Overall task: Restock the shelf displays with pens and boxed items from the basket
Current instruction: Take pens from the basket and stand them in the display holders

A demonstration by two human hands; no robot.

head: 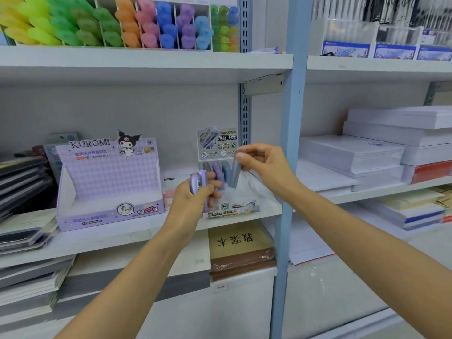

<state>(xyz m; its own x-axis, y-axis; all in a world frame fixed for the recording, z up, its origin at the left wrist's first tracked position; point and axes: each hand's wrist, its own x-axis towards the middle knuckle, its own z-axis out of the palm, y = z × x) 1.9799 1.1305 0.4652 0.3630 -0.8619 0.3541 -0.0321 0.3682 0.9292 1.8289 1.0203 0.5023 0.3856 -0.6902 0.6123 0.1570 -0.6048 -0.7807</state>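
The left hand (193,200) is gripping purple cases (198,181) just in front of the display (232,209), while the right hand (265,162) is pinching a grey case (234,173) above it.

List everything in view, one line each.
highlighters: many, yellow to purple, top shelf
Kuromi display box: one, lilac, middle shelf
small display box: one, white printed, right of it
standing cases: three visible, grey, purple, blue, inside small display box
notebooks: stack, dark, far left
paper reams: several, white, right-hand shelf
brown pack: one, brown, lower shelf
purple cases: at least two, purple, left hand
grey-blue case: one, right hand
left hand: grips purple cases
right hand: pinches grey-blue case
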